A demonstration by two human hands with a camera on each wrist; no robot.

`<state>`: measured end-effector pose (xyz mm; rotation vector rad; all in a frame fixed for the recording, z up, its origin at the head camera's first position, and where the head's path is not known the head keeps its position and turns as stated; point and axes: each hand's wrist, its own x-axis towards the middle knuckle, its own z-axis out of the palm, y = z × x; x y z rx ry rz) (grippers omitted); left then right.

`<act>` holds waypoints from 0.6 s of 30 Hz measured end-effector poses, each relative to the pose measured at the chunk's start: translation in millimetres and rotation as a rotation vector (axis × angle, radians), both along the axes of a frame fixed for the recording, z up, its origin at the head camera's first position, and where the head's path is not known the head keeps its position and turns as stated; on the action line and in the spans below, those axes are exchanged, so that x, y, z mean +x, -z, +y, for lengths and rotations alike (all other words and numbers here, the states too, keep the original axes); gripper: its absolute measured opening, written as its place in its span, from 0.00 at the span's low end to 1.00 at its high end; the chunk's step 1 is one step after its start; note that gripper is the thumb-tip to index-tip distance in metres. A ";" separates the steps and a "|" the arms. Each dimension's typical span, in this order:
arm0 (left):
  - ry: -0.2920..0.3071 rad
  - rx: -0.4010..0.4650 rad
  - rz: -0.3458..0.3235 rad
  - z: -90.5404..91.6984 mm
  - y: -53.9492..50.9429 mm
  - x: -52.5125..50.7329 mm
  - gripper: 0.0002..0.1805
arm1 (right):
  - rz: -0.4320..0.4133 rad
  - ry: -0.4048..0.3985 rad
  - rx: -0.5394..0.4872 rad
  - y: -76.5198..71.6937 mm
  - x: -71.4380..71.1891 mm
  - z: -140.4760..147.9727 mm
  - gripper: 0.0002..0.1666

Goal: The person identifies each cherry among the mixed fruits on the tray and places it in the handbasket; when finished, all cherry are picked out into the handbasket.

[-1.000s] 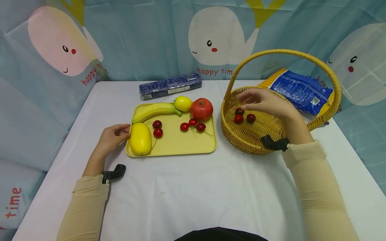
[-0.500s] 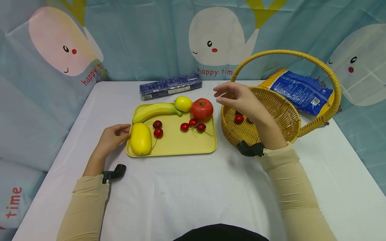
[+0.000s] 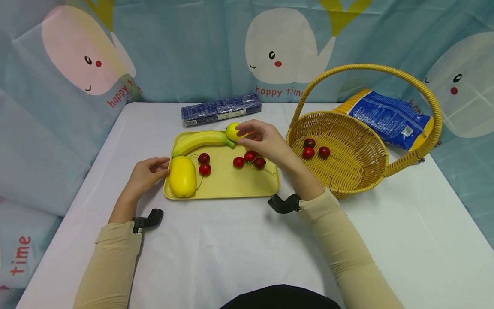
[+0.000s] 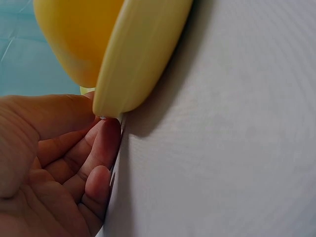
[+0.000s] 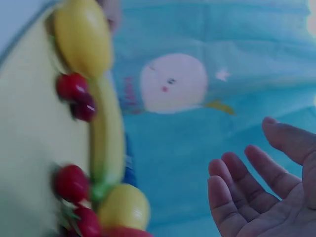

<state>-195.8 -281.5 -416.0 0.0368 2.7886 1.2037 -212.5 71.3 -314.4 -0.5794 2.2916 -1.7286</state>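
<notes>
Beige-sleeved right hand [image 3: 266, 139] (fingers apart, empty) came from the woven yellow basket [image 3: 347, 128] over the rectangular yellow tray [image 3: 227, 184], pinched by the left hand [image 3: 146, 175], so the oval yellow lemon [image 3: 232, 132] seems reachable.

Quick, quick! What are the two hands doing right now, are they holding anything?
Left hand: closed, pinching the edge of the yellow tray.
Right hand: open, holding nothing.

free rm in front of tray [image 3: 224, 186], R forearm [image 3: 306, 183] over gap to basket [image 3: 349, 168], handle [image 3: 369, 67] arching above
</notes>
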 end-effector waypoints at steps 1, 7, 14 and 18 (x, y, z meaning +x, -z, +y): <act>0.001 0.000 0.000 0.0 -0.1 0.0 0.25 | -0.009 -0.011 0.003 3.8 -0.2 -6.0 0.20; 0.006 0.008 0.001 0.5 -1.9 0.9 0.25 | -0.039 -0.046 0.063 30.4 -3.6 -36.9 0.19; 0.009 0.020 0.004 1.1 -2.5 1.1 0.25 | -0.054 -0.050 0.140 55.6 -10.0 -61.1 0.22; 0.013 0.023 0.012 0.5 -2.3 0.2 0.25 | -0.048 -0.054 0.199 61.4 -11.4 -74.4 0.20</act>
